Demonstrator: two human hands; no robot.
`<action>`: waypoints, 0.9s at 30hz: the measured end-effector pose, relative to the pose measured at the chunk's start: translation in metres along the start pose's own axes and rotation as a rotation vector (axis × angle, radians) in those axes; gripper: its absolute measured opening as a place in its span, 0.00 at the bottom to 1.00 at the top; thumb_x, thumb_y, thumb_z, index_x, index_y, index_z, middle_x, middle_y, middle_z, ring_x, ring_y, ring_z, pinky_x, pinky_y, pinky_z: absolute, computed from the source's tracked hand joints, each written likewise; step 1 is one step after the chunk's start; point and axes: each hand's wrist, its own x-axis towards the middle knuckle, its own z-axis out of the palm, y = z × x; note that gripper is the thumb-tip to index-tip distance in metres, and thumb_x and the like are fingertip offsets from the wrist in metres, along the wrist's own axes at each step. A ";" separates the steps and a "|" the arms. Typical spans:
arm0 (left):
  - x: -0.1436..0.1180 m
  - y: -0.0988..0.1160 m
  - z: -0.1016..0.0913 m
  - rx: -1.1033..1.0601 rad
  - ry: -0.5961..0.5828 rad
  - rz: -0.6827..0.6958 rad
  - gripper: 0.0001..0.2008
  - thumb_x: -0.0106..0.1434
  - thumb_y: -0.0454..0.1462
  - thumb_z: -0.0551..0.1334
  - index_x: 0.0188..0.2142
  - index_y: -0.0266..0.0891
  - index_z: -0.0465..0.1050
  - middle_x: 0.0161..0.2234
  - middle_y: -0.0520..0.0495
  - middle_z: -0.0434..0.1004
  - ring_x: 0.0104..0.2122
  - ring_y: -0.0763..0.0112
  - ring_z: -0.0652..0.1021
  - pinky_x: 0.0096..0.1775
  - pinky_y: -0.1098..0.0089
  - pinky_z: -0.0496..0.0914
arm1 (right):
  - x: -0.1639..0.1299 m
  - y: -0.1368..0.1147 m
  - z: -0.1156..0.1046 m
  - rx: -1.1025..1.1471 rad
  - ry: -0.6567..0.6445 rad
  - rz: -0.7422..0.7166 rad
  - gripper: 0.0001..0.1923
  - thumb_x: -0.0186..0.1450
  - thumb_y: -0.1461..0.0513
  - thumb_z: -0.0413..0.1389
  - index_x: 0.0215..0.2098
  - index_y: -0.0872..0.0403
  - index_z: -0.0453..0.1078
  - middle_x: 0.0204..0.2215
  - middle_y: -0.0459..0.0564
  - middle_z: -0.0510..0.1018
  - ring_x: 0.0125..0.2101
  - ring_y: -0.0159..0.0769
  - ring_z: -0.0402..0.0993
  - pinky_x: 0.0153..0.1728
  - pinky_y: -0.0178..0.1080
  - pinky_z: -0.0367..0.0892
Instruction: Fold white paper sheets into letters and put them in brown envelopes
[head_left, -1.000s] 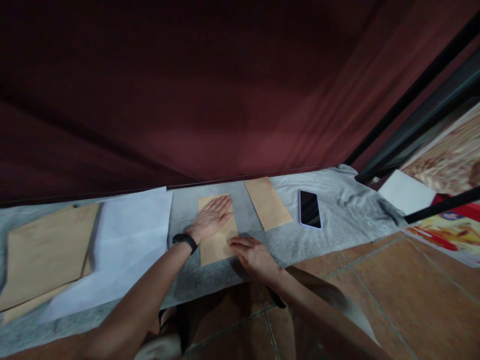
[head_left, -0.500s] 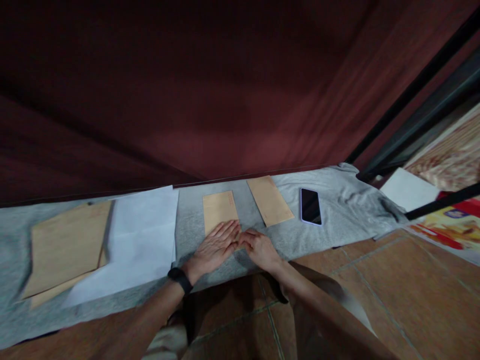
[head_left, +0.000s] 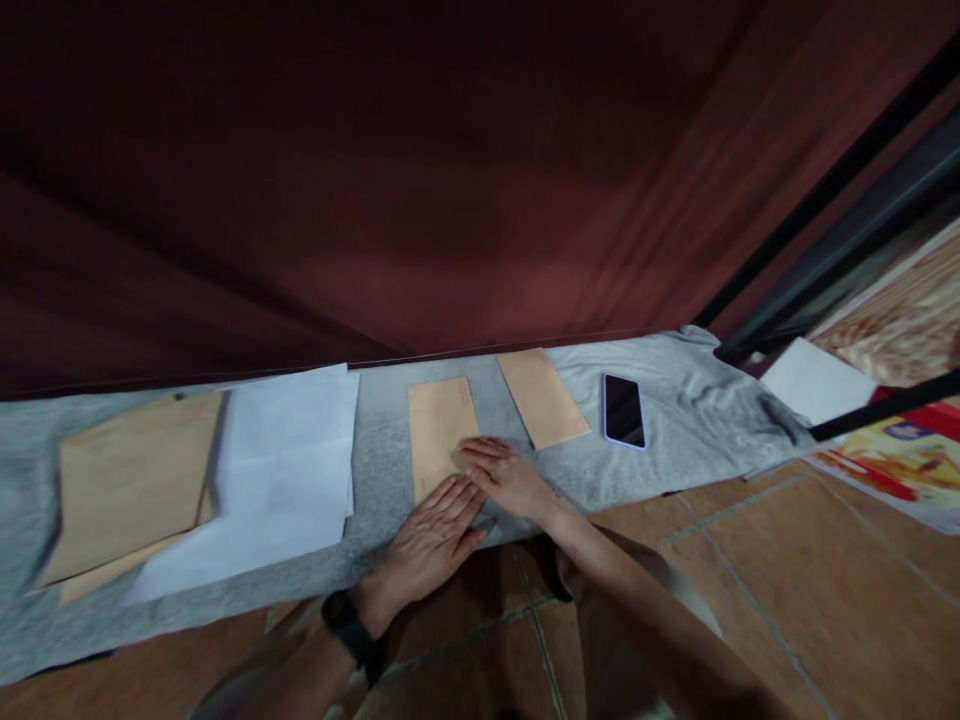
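A brown envelope lies flat on a grey cloth spread over the floor. My left hand, with a black band at the wrist, lies flat with fingers together at the envelope's near end, over the cloth's front edge. My right hand rests palm down on the envelope's lower right part, its fingers pointing left. Neither hand grips anything. A second brown envelope lies just to the right, apart from both hands.
A black phone lies on the cloth right of the envelopes. White paper sheets and larger brown envelopes lie at the left. A dark red curtain hangs behind. Tiled floor lies in front, with white paper at the far right.
My left hand has slid down the envelope from its far half to its near end, uncovering the top. My right hand has shifted slightly up onto the envelope.
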 end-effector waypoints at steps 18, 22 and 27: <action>-0.027 0.002 -0.006 -0.001 0.083 -0.070 0.37 0.72 0.51 0.52 0.73 0.38 0.43 0.70 0.37 0.55 0.68 0.57 0.61 0.67 0.54 0.58 | 0.005 -0.004 0.018 -0.243 -0.025 0.119 0.27 0.77 0.57 0.43 0.71 0.54 0.54 0.71 0.52 0.56 0.70 0.39 0.51 0.70 0.50 0.48; -0.024 0.007 -0.005 0.030 0.096 -0.078 0.41 0.69 0.53 0.56 0.72 0.32 0.46 0.69 0.32 0.57 0.68 0.53 0.61 0.67 0.53 0.58 | -0.001 -0.012 0.022 -0.231 -0.093 0.051 0.26 0.78 0.56 0.41 0.71 0.53 0.54 0.71 0.50 0.55 0.70 0.38 0.49 0.70 0.50 0.46; -0.024 0.002 -0.009 -0.007 0.057 -0.030 0.42 0.68 0.53 0.58 0.72 0.35 0.44 0.71 0.35 0.53 0.70 0.55 0.57 0.68 0.55 0.55 | -0.010 -0.005 0.018 -0.277 -0.103 0.082 0.27 0.77 0.57 0.41 0.73 0.51 0.50 0.71 0.51 0.54 0.71 0.39 0.49 0.70 0.51 0.48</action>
